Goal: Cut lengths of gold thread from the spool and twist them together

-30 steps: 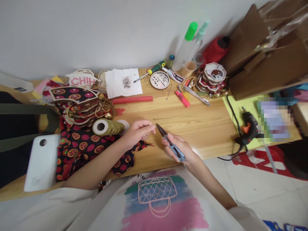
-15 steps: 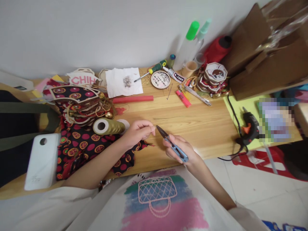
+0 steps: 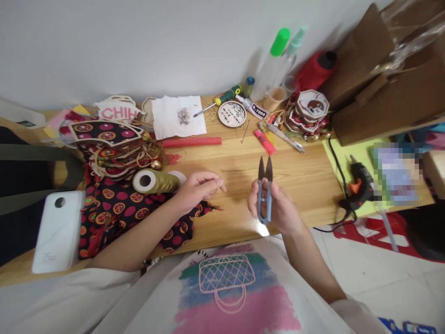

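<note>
In my right hand (image 3: pixel 283 208) I hold a pair of blue-handled thread snips (image 3: pixel 264 199), their dark blades parted and pointing away from me. My left hand (image 3: pixel 201 191) hovers above the table just right of a spool of olive-gold thread (image 3: pixel 156 181), thumb and fingertips pinched together. Whatever lies in that pinch is too small to make out. Beneath my left forearm spreads a dark patterned cloth (image 3: pixel 104 218) with pink and orange round motifs.
A stack of patterned ornaments (image 3: pixel 111 148) sits at the left, near a white phone (image 3: pixel 58 232). Along the back lie a screwdriver (image 3: pixel 222 97), a glue tube (image 3: pixel 255 109) and a red stick (image 3: pixel 193 142). A glue gun (image 3: pixel 361 185) and a cardboard box (image 3: pixel 382 93) occupy the right.
My right hand has drawn away to the right from the left fingertips. The snips have turned upright, and their blades have opened. My left hand has barely moved.
</note>
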Action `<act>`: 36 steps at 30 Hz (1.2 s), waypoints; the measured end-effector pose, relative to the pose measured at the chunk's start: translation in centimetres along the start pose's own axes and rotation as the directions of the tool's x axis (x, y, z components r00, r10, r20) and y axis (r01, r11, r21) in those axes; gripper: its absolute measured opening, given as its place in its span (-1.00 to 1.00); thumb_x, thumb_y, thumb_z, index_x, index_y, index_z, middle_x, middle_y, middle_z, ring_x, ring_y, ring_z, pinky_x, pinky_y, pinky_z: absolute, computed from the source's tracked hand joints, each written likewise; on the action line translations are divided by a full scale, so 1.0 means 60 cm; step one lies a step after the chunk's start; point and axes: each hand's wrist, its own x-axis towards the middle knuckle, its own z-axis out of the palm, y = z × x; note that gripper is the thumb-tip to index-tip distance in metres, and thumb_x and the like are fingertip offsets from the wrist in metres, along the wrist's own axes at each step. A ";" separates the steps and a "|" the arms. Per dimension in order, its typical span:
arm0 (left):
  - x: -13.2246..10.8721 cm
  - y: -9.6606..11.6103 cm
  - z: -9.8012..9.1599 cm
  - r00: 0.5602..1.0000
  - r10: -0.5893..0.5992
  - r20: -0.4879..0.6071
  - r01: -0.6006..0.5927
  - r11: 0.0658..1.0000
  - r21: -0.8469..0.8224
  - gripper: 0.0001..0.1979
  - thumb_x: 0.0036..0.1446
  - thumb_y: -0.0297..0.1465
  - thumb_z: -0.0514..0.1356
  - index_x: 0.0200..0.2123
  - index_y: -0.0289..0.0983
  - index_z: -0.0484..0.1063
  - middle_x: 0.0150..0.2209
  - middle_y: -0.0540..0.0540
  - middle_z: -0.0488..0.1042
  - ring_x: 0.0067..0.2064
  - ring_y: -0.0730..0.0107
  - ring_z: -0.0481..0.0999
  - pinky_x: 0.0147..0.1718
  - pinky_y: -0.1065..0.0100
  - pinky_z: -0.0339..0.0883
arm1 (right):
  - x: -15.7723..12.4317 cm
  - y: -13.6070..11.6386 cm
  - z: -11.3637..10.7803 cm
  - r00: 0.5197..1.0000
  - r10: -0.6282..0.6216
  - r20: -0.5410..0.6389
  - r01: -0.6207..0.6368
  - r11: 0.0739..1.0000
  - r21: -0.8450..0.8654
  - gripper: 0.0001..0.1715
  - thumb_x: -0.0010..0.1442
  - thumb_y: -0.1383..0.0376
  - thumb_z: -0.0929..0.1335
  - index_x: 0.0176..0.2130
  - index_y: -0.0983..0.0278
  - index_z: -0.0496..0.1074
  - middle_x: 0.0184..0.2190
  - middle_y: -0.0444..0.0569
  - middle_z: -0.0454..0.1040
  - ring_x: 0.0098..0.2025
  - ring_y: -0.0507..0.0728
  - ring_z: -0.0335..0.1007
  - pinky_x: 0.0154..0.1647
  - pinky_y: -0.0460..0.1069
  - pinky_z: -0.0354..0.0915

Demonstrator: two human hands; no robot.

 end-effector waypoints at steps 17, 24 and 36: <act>-0.009 0.016 0.008 0.989 0.031 0.148 -0.077 0.946 0.314 -0.67 0.01 -0.18 0.19 -0.52 -0.35 0.48 -0.72 0.14 0.10 -0.63 0.63 0.03 -0.69 0.52 -0.12 | 0.032 0.016 0.033 0.992 -0.099 -0.073 0.074 0.955 -0.286 -0.72 0.01 0.13 0.44 -0.42 0.30 0.43 -0.63 -0.24 0.18 -0.58 -0.08 -0.04 -0.56 -0.10 -0.08; -0.009 0.015 0.007 0.990 0.019 0.137 -0.063 0.945 0.320 -0.69 0.01 -0.18 0.19 -0.50 -0.35 0.49 -0.71 0.13 0.11 -0.63 0.63 0.03 -0.69 0.52 -0.12 | 0.030 0.016 0.033 0.991 -0.058 -0.121 0.024 0.964 -0.265 -0.70 0.02 0.11 0.42 -0.46 0.29 0.38 -0.66 -0.26 0.09 -0.60 -0.07 -0.09 -0.59 -0.09 -0.11; -0.010 0.014 0.009 0.996 0.007 0.087 -0.033 0.955 0.296 -0.70 -0.01 -0.20 0.21 -0.49 -0.35 0.50 -0.69 0.09 0.22 -0.62 0.63 0.05 -0.67 0.51 -0.09 | 0.024 0.009 0.015 0.980 -0.088 -0.179 0.035 0.960 -0.277 -0.70 0.04 0.11 0.41 -0.46 0.28 0.35 -0.64 -0.27 0.05 -0.62 -0.09 -0.14 -0.60 -0.08 -0.14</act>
